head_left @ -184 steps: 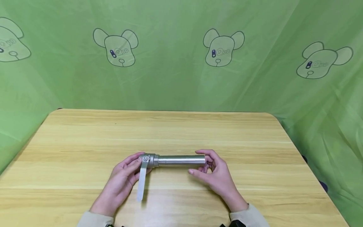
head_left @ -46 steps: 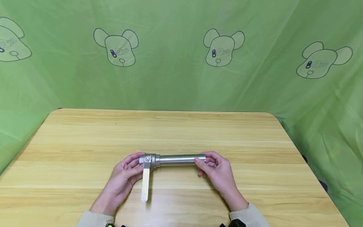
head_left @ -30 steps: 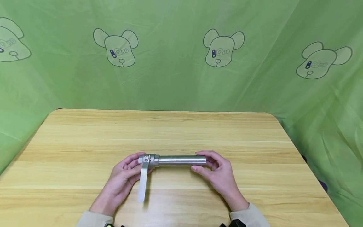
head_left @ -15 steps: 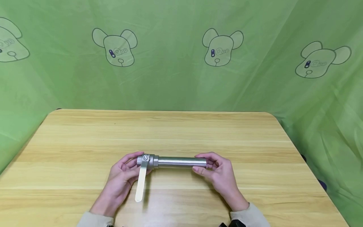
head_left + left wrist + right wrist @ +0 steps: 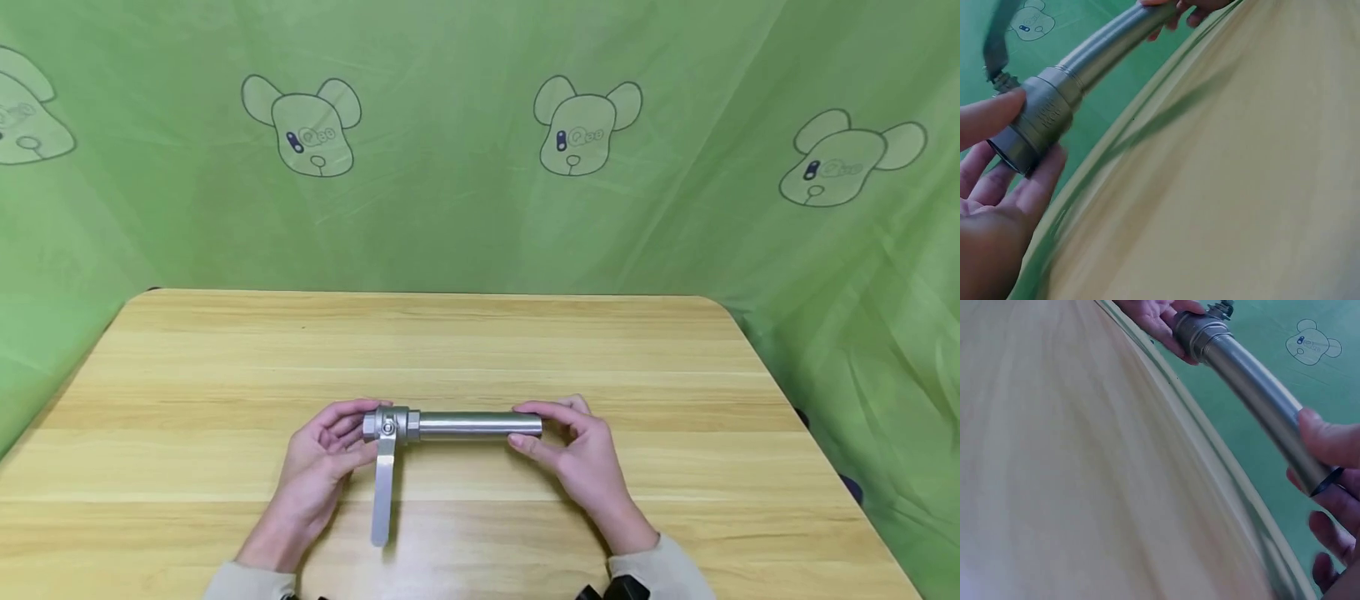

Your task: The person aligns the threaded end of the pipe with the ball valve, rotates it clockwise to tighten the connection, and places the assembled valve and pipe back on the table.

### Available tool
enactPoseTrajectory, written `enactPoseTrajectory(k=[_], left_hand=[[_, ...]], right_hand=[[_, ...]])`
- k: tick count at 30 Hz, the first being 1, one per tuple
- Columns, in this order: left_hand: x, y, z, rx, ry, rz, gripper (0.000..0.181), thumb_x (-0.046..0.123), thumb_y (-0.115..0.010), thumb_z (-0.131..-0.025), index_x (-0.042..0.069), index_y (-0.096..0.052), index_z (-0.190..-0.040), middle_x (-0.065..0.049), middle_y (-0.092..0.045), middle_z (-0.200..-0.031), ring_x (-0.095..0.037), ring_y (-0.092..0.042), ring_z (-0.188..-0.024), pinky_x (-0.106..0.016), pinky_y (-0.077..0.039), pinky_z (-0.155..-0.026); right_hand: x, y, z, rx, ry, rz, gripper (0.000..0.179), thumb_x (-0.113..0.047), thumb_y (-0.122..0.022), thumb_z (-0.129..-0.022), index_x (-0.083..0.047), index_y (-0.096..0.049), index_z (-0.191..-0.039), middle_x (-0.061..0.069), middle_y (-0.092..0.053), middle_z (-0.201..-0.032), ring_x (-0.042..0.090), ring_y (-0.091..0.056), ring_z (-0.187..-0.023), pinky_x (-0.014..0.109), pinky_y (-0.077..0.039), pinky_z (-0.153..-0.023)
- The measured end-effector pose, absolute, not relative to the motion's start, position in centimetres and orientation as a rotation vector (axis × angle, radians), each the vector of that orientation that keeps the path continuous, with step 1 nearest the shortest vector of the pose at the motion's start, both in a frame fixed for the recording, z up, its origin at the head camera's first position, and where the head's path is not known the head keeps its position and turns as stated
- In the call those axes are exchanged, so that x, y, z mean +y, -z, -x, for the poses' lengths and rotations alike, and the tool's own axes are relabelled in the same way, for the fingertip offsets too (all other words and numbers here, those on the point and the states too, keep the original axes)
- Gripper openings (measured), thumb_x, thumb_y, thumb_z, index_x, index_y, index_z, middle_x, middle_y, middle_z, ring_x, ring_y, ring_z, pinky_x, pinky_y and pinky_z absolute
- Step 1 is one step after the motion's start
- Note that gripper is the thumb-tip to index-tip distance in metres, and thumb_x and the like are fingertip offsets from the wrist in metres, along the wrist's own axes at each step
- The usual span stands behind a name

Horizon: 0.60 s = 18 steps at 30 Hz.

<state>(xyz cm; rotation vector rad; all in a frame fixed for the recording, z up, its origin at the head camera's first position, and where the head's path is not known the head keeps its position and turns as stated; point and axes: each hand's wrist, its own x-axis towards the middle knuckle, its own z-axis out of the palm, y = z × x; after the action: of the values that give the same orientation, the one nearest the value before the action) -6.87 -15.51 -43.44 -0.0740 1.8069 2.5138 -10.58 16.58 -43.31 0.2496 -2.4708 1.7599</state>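
Observation:
A steel ball valve [image 5: 397, 425] with a flat lever handle [image 5: 382, 492] is joined to a smooth metal pipe [image 5: 476, 423], held level above the table. My left hand [image 5: 311, 467] grips the valve body, its thumb on the near side and fingers on the far side and beneath. At the other end, my right hand [image 5: 588, 458] pinches the pipe between thumb and index finger; its other fingers stand off past the open end. The lever points toward me. In the left wrist view raised lettering shows on the valve body [image 5: 1044, 112], with its open bore beside my fingers.
The wooden table [image 5: 420, 350] spreads out beneath, with rounded far corners. A green cloth [image 5: 450, 208] printed with bear heads hangs behind and along both sides. Dark wrist gear [image 5: 626, 588] shows at the right cuff.
My right thumb has slid from the pipe's top to its near side, and my fingers have shifted at the end. The valve and pipe rock slightly about their length; the lever tip swings right.

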Motion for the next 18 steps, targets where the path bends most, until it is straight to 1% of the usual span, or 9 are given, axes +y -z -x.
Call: enactPoseTrajectory(k=[3,5,9,12,18], left_hand=[[-15.47,43.50,7.05,1.909,-2.449,0.110,0.058,-0.020,-0.075,-0.080,-0.005,-0.063,-0.134,-0.001,-0.079,-0.129,-0.014,-0.075,-0.120,-0.026,-0.058,-0.112],[-15.33,43.52,7.21,2.010,-2.372,0.136,0.058,-0.019,-0.078,-0.079,-0.007,-0.063,-0.134,-0.005,-0.078,-0.131,-0.013,-0.075,-0.119,-0.024,-0.058,-0.111],[-14.99,43.37,7.46,2.210,-2.191,0.166,0.054,-0.013,-0.083,-0.081,0.001,-0.069,-0.132,-0.010,-0.077,-0.134,-0.012,-0.073,-0.120,-0.017,-0.056,-0.111],[-14.84,43.24,7.56,2.280,-2.111,0.184,0.052,-0.010,-0.083,-0.083,0.006,-0.072,-0.131,-0.010,-0.076,-0.134,-0.012,-0.072,-0.120,-0.014,-0.054,-0.110],[-14.80,43.20,7.69,2.299,-2.084,0.207,0.054,-0.012,-0.081,-0.083,0.007,-0.071,-0.132,-0.010,-0.075,-0.135,-0.012,-0.070,-0.120,-0.012,-0.053,-0.110]], right_hand=[[16.51,43.50,10.72,-2.530,-1.603,-0.215,0.039,-0.013,-0.098,-0.076,-0.018,-0.085,-0.112,0.001,-0.070,-0.104,0.013,-0.054,-0.096,0.021,-0.048,-0.085],[16.46,43.48,10.81,-2.585,-1.524,-0.190,0.039,-0.016,-0.099,-0.076,-0.022,-0.086,-0.112,0.001,-0.069,-0.105,0.012,-0.052,-0.096,0.022,-0.045,-0.084],[16.41,43.43,10.99,-2.684,-1.423,-0.154,0.038,-0.022,-0.098,-0.077,-0.026,-0.086,-0.113,0.002,-0.068,-0.107,0.012,-0.050,-0.096,0.025,-0.042,-0.082],[16.40,43.43,11.13,-2.745,-1.374,-0.144,0.037,-0.025,-0.097,-0.079,-0.028,-0.085,-0.114,0.002,-0.068,-0.109,0.014,-0.050,-0.098,0.026,-0.042,-0.082],[16.37,43.35,11.27,-2.781,-1.357,-0.149,0.036,-0.027,-0.096,-0.081,-0.030,-0.085,-0.114,0.001,-0.071,-0.110,0.015,-0.051,-0.100,0.028,-0.042,-0.084]])
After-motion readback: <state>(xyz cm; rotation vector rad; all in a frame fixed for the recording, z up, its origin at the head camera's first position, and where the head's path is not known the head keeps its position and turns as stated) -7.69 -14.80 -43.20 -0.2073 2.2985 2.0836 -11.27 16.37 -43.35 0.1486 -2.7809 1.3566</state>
